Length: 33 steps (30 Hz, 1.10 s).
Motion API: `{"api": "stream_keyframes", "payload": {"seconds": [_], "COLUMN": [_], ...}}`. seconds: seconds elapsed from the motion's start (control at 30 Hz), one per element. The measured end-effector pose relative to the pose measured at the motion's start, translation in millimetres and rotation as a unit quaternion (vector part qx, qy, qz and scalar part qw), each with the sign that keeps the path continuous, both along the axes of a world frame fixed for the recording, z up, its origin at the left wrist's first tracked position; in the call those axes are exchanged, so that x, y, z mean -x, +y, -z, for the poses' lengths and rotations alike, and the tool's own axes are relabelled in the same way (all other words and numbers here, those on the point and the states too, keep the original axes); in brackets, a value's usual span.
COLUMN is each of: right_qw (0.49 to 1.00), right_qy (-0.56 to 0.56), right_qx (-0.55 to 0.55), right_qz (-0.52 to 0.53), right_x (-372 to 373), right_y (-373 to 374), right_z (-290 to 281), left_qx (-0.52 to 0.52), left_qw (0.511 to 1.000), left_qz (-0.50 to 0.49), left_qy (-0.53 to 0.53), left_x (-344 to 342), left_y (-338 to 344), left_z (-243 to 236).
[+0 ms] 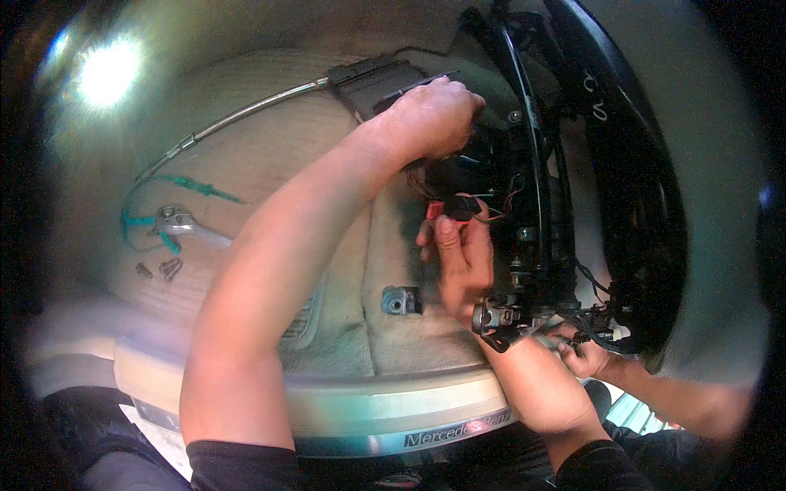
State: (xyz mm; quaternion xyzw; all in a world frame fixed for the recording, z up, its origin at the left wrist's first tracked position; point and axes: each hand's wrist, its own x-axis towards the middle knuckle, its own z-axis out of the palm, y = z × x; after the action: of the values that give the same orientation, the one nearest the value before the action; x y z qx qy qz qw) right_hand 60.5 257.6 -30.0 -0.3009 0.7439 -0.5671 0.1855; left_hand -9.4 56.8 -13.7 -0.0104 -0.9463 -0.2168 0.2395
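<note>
My left hand (438, 119) reaches far forward beside the dark workings under the car seat. Its fingers are closed and partly hidden, so what they hold cannot be made out. A dark thin piece (409, 86) shows along its back edge, near a black flat box (360, 80). Lower down, my right hand (465, 254) comes up past the seat frame, palm up. Its thumb and fingers pinch a red and black electrical connector (455, 209) with thin wires running to the right. The black seat frame (536, 155) stands just right of both hands.
On the beige carpet lie a ratchet wrench (192, 225), a teal test probe (205, 188) with cord, and several bolts (169, 268). A metal bracket (401, 300) sits near the door sill (352, 405). Another person's hand (585, 358) works at the seat's lower right. A bright lamp (110, 74) shines far left.
</note>
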Motion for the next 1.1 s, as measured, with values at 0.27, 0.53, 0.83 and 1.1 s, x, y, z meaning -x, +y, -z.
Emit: {"api": "stream_keyframes", "payload": {"seconds": [0.27, 0.53, 0.83, 1.1], "right_qw": [0.998, 0.97, 0.998, 0.999], "right_qy": [-0.031, 0.214, 0.053, -0.007], "right_qx": [0.049, -0.111, -0.012, 0.03], "right_qz": [0.002, -0.044, -0.023, 0.012], "right_x": [0, 9, 10, 1], "right_y": [5, 1, 7, -2], "right_z": [-3, -4, -7, -7], "left_qx": [0.018, 0.043, -0.006, -0.008], "left_qw": [0.995, 0.991, 0.986, 0.988], "left_qz": [0.018, 0.024, 0.033, 0.039], "left_qy": [-0.099, -0.126, -0.163, -0.152], "left_x": [-4, 2, 1, 4], "left_y": [-9, -7, -2, -5], "left_z": [-9, 0, -9, 0]}}
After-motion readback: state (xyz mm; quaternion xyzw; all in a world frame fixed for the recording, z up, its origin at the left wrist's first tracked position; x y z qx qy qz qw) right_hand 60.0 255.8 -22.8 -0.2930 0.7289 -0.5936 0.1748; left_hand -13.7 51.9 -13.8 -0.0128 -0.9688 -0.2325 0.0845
